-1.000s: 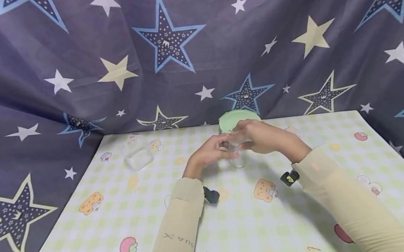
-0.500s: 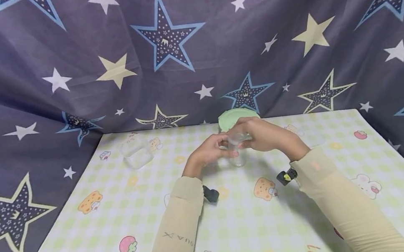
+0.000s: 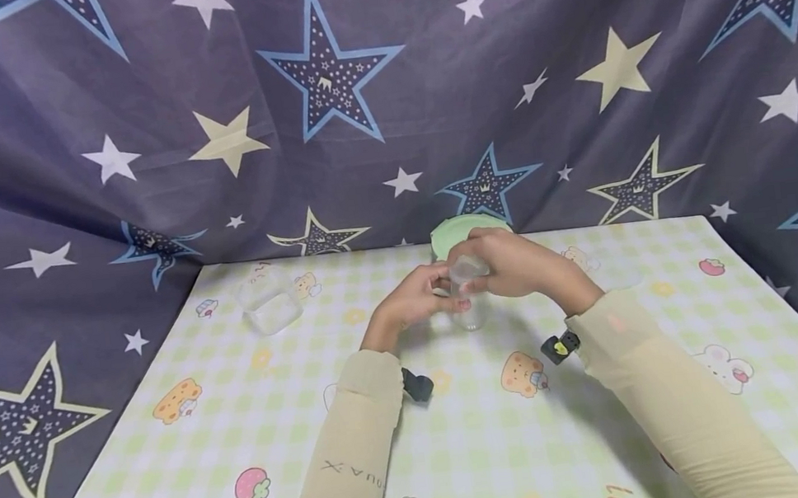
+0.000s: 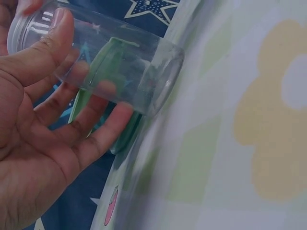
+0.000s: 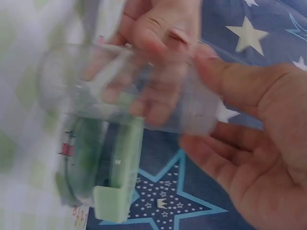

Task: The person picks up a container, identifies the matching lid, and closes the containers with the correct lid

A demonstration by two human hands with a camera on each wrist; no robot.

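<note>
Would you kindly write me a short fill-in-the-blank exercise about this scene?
1. The right hand grips the jar ____ up than the left hand does.
2. The lid behind the hands is pale ____.
3. In the head view, the box stands to the ____ of both hands.

Missing words: higher; green; left.

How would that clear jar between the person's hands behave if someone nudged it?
The clear jar is probably light, since its see-through walls look thin. Being taller than wide, it might tip; its round side would then likely roll.
</note>
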